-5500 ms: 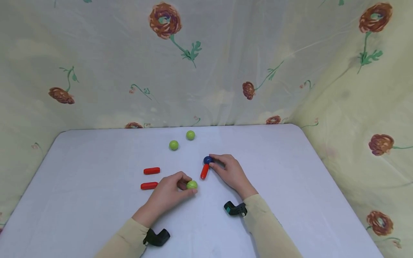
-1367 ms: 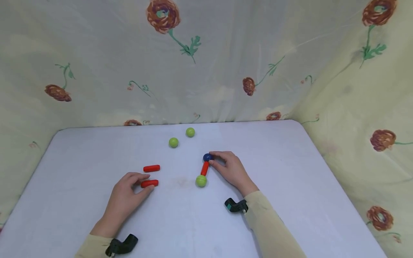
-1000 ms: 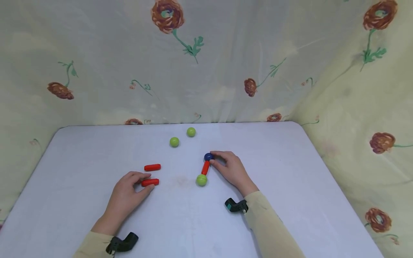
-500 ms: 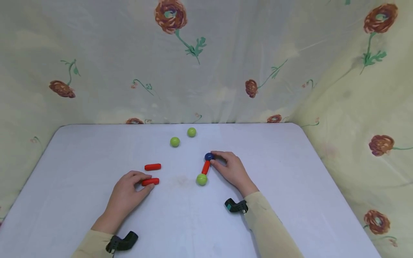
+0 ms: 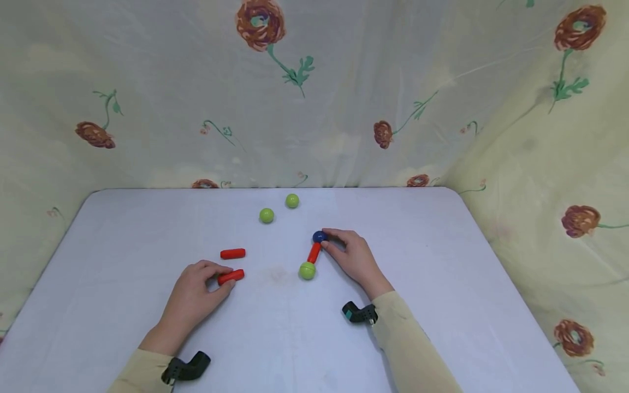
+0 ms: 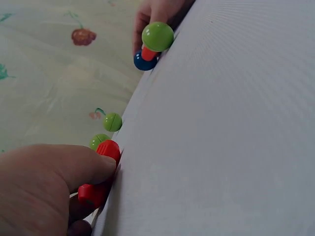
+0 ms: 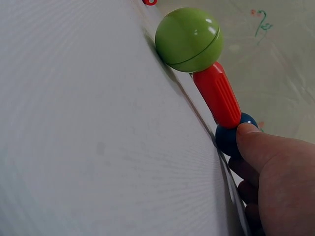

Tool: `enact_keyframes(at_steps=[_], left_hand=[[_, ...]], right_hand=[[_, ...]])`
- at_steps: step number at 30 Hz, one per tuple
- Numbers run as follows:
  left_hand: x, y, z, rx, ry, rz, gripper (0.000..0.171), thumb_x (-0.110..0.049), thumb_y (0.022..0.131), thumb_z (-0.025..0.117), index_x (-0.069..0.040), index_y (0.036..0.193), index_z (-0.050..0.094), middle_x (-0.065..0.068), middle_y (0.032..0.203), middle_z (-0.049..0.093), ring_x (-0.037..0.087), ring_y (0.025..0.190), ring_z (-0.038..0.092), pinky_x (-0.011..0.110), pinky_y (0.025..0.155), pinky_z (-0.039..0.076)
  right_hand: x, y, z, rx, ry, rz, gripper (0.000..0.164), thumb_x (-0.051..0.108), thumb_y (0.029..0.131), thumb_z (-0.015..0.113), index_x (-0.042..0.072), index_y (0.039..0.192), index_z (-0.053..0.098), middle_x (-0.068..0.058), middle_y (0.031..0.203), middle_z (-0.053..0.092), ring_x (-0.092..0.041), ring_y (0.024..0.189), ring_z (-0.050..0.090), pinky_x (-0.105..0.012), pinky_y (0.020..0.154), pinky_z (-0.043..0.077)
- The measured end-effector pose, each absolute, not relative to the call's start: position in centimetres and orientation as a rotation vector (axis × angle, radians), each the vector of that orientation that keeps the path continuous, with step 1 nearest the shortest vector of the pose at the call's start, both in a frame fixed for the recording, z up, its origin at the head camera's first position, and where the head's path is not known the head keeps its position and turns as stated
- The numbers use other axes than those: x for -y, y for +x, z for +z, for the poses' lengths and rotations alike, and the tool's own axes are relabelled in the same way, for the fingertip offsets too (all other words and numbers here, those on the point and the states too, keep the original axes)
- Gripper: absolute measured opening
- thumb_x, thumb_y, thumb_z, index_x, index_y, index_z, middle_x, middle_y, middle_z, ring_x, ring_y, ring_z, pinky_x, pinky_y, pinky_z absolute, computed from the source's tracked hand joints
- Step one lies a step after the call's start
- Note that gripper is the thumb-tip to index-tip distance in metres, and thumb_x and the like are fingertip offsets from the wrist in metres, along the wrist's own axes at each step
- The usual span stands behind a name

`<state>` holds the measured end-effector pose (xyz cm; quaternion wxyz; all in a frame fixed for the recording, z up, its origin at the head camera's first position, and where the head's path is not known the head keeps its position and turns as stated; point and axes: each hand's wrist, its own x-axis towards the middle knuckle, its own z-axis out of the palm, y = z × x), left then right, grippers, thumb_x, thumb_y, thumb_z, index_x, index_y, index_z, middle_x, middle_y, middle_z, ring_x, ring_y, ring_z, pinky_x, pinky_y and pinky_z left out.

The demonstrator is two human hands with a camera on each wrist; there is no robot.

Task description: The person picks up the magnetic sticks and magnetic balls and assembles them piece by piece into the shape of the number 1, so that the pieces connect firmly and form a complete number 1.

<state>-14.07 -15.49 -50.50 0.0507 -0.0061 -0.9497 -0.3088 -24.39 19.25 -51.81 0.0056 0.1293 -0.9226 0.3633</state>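
Observation:
My right hand [image 5: 355, 261] pinches a dark blue ball [image 5: 319, 236] between thumb and fingers. A red ribbed rod [image 5: 314, 252] joins that ball to a green ball [image 5: 307, 271], so the three form one piece; the right wrist view shows the green ball [image 7: 189, 40] at its far end. My left hand [image 5: 194, 295] holds a second red rod [image 5: 231, 277] between thumb and fingertips, its far end turned slightly up in the head view. The left wrist view shows the thumb lying across this rod [image 6: 107, 150]. A third red rod [image 5: 233, 254] lies just beyond it.
Two loose green balls sit near the back of the white table [image 5: 417, 245]: one nearer ball [image 5: 267, 215] and one farther ball [image 5: 292, 201]. A flowered cloth [image 5: 334, 109] hangs behind and at the sides. A black device [image 5: 361, 313] is strapped to the right wrist.
Earlier my left hand held the green ball by the red rod; that ball is now joined to it. The left hand has moved left and pinches another rod, which has just tilted slightly.

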Motion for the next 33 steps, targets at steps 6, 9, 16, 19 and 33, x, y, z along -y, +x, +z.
enact_keyframes(at_steps=[6, 9, 16, 19, 33], left_hand=[[15.6, -14.0, -50.4, 2.895, -0.034, -0.926, 0.028, -0.025, 0.087, 0.079, -0.015, 0.113, 0.077, 0.003, 0.101, 0.072, 0.022, 0.09, 0.053, 0.034, 0.074, 0.044], [15.7, -14.0, -50.4, 2.901, -0.029, -0.917, 0.03, -0.026, 0.088, 0.079, -0.015, 0.115, 0.077, 0.003, 0.098, 0.071, 0.022, 0.09, 0.053, 0.033, 0.072, 0.042], [15.3, -13.8, -50.4, 2.872, 0.004, -0.99, 0.024, -0.024, 0.089, 0.076, -0.012, 0.109, 0.075, 0.002, 0.091, 0.066, 0.022, 0.092, 0.054, 0.035, 0.076, 0.046], [14.7, -13.6, -50.4, 2.843, -0.005, -1.045, 0.022, -0.022, 0.088, 0.075, -0.011, 0.107, 0.074, 0.001, 0.091, 0.066, 0.02, 0.091, 0.055, 0.036, 0.078, 0.048], [10.5, -12.5, -50.8, 2.825, -0.056, -1.128, 0.02, -0.027, 0.084, 0.082, -0.016, 0.1, 0.076, -0.007, 0.083, 0.065, 0.012, 0.083, 0.054, 0.029, 0.072, 0.048]], right_hand=[[-19.1, -24.4, -51.6, 2.901, 0.392, 1.148, 0.042, 0.041, 0.099, 0.066, 0.026, 0.138, 0.064, 0.0, 0.135, 0.067, -0.025, 0.132, 0.057, -0.049, 0.112, 0.046], [-18.9, -24.4, -51.5, 2.903, 0.389, 1.155, 0.042, 0.041, 0.099, 0.066, 0.026, 0.138, 0.064, 0.0, 0.135, 0.067, -0.025, 0.133, 0.057, -0.049, 0.112, 0.045], [-18.8, -24.5, -51.6, 2.904, 0.389, 1.15, 0.042, 0.041, 0.099, 0.067, 0.026, 0.138, 0.065, 0.0, 0.135, 0.067, -0.025, 0.132, 0.057, -0.049, 0.112, 0.045], [-18.8, -24.5, -51.6, 2.898, 0.392, 1.149, 0.042, 0.041, 0.099, 0.067, 0.026, 0.138, 0.065, 0.0, 0.134, 0.067, -0.025, 0.132, 0.058, -0.049, 0.112, 0.045], [-19.3, -24.5, -51.9, 2.911, 0.38, 1.136, 0.042, 0.042, 0.099, 0.066, 0.027, 0.139, 0.064, 0.001, 0.135, 0.067, -0.025, 0.133, 0.057, -0.049, 0.112, 0.045]])
